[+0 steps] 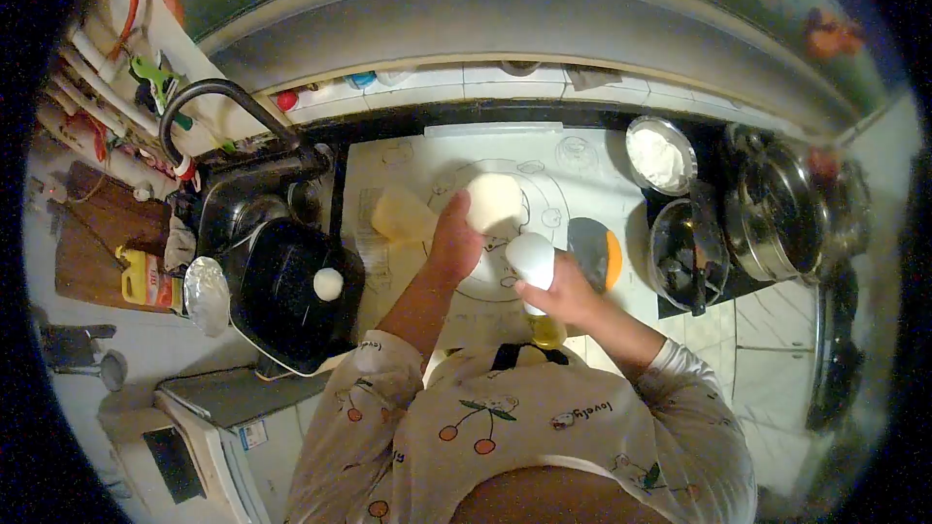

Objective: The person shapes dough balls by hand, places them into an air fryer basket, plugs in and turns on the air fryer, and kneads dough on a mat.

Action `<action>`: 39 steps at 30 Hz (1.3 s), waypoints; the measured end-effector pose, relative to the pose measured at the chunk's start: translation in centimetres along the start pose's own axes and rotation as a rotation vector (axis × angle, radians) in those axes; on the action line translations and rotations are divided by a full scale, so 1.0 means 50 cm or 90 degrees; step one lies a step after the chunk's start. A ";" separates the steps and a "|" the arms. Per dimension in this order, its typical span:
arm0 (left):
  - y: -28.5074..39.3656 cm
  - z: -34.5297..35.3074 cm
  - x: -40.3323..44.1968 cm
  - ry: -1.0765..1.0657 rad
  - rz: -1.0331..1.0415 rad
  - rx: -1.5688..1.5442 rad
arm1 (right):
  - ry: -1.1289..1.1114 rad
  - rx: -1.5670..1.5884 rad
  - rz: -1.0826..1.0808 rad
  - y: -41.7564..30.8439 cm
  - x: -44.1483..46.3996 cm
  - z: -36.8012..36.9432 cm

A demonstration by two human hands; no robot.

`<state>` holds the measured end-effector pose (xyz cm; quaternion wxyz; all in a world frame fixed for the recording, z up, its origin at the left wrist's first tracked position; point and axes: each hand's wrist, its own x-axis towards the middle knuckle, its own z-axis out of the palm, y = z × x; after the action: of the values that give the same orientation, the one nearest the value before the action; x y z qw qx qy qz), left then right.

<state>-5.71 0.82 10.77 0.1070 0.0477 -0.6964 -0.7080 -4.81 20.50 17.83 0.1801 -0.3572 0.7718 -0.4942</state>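
Note:
My left hand (pixel 456 241) grips a flat, round piece of pale dough (pixel 496 202) at its left edge, with most of the fingers hidden beneath it. My right hand (pixel 565 295) is closed around a smooth white object with a rounded top (pixel 531 258), tilted toward the dough. Below that hand shows a yellow, see-through container part (pixel 547 331); whether it joins the white object I cannot tell. Under both hands lies a white printed mat (pixel 388 160). A yellowish slab (pixel 400 214) rests on it at left, and a grey and orange dough scraper (pixel 590 250) at right.
To the left, a black baking pan (pixel 282 306) with a small white ball (pixel 328 283) sits over the sink by a black faucet (pixel 233 92). At right stand a bowl of white powder (pixel 660 155), a glass bowl (pixel 670 252) and a metal pot (pixel 777 213).

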 end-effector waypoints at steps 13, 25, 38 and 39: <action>0.024 0.027 -0.044 -0.065 -0.115 -0.201 | 0.050 -0.017 0.121 -0.011 0.022 -0.014; -0.037 0.034 -0.049 -0.039 -0.009 0.119 | 0.087 -0.075 0.068 0.037 -0.004 -0.035; -0.004 0.041 -0.101 0.125 -0.387 -0.773 | 0.471 -0.130 -0.037 0.217 0.089 -0.184; -0.006 0.040 -0.106 0.104 -0.386 -0.785 | 0.474 -0.120 -0.056 0.237 0.103 -0.176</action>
<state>-1.02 3.94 10.06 -0.0361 0.2235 -0.1121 -0.9676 -18.29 25.36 11.59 -0.1679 -0.2012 0.8103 -0.5242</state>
